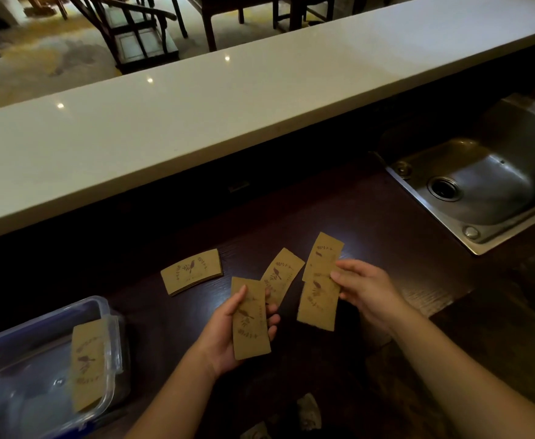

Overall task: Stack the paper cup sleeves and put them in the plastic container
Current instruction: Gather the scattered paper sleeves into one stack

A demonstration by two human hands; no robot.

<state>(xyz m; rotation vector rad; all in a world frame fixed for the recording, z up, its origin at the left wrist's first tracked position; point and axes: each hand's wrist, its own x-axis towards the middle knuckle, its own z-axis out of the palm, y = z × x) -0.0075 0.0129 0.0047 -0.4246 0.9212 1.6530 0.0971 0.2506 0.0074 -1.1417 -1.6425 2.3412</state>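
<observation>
Flat brown paper cup sleeves with a bird print lie on the dark wooden counter. My left hand grips one sleeve upright. My right hand pinches another sleeve, and a further sleeve shows right behind it. One loose sleeve lies between my hands. A small stack of sleeves rests to the left. The clear plastic container sits at the lower left with a sleeve leaning against its right wall.
A steel sink is set into the counter at the right. A raised white bar top runs across behind the work surface. Dark wooden chairs stand on the floor beyond it.
</observation>
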